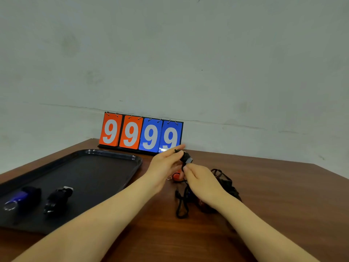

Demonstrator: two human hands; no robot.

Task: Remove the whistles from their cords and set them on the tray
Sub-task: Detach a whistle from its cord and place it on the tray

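Both hands pinch black whistle, mouthpiece pointing lower right.

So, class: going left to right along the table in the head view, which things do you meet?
Blue whistle → black whistle on the tray → left hand → right hand → loose cords.

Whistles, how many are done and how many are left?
Two are done: a blue whistle and a black whistle lie on the tray. In hand: the left hand and right hand hold another black whistle with its cord. Left: a red whistle on the table, among loose cords.
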